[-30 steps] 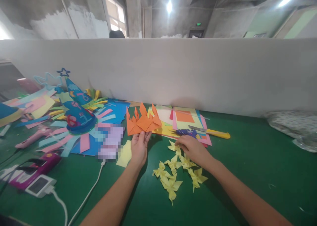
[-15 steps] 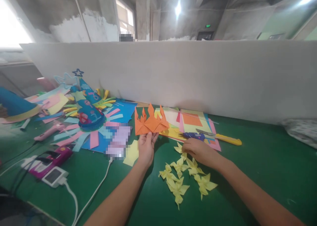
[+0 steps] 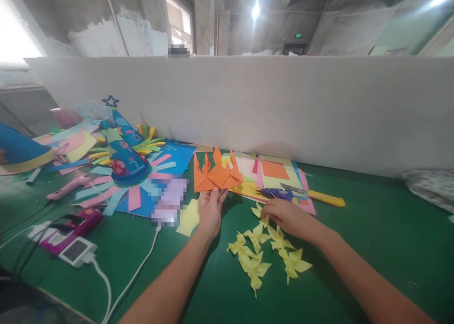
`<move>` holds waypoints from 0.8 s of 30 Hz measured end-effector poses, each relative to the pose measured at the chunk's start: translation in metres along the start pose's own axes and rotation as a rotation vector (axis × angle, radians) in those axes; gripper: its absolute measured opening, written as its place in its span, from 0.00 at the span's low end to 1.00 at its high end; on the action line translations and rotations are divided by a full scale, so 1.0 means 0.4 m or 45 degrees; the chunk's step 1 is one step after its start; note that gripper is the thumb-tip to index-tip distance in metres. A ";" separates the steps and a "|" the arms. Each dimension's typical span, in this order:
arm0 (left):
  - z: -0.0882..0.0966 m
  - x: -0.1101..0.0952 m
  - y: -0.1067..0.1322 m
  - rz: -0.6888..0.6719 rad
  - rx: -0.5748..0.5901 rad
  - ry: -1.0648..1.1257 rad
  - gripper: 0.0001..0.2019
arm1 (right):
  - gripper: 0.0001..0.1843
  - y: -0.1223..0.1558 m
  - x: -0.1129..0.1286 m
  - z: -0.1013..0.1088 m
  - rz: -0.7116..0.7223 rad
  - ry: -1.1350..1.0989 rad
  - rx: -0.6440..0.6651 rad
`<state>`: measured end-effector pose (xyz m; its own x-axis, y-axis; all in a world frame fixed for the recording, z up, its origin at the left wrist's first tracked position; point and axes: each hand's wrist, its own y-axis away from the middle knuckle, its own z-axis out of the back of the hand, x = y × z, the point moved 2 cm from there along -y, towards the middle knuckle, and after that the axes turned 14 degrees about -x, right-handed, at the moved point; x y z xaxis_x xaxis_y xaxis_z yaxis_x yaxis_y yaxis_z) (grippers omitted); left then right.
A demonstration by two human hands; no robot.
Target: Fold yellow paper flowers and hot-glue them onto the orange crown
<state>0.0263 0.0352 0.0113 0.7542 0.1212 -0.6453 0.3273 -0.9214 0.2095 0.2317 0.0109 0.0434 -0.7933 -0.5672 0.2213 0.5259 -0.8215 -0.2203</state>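
An orange folded paper crown (image 3: 217,176) with pointed tips is pinched at its lower edge by my left hand (image 3: 210,211), thumb in front. My right hand (image 3: 289,216) is over a group of yellow paper flowers (image 3: 256,239), its fingers closed on the farthest yellow paper flower (image 3: 258,211). Several of these flowers lie together on the green table. Just beyond my right hand lie a blue glue gun (image 3: 275,194) and a yellow-handled knife (image 3: 324,197).
Coloured paper sheets (image 3: 280,168) lie along the white partition (image 3: 283,106). At left are blue cone hats (image 3: 129,162) with paper strips, a pixelated phone-shaped item (image 3: 170,202), a pink glue gun (image 3: 69,186) and a magenta power strip (image 3: 76,227) with cables. Another person's hand touches a blue cone (image 3: 21,149).
Almost nothing differs. The view has shifted slightly; my left hand still holds the crown, and my right fingers remain at the same yellow flower.
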 end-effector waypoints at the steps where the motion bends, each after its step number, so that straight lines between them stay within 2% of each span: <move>1: 0.001 0.000 0.000 -0.003 0.001 -0.003 0.09 | 0.17 0.001 -0.003 -0.002 0.001 0.001 -0.012; 5: 0.002 0.002 -0.001 -0.008 0.012 -0.009 0.10 | 0.16 0.002 -0.013 -0.006 -0.012 0.038 -0.083; 7: 0.002 0.004 0.000 -0.007 0.015 -0.018 0.10 | 0.14 -0.002 -0.005 0.004 -0.021 0.038 -0.170; 12: 0.001 0.013 0.005 -0.009 0.058 -0.031 0.10 | 0.10 -0.043 0.073 0.058 -0.053 -0.116 -0.654; 15: -0.002 0.013 0.010 -0.011 0.093 -0.032 0.11 | 0.08 -0.088 0.126 0.068 -0.131 -0.208 -0.858; 18: -0.005 0.010 0.015 -0.007 0.075 -0.056 0.10 | 0.08 -0.131 0.161 0.056 -0.139 -0.253 -0.923; 24: -0.005 0.011 0.019 -0.010 0.100 -0.082 0.08 | 0.08 -0.177 0.193 0.032 -0.102 -0.196 -0.927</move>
<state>0.0331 0.0295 0.0115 0.7128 0.1071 -0.6932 0.2857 -0.9469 0.1475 0.1372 0.0247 0.0884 -0.7407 -0.5527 0.3820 0.0898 -0.6449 -0.7590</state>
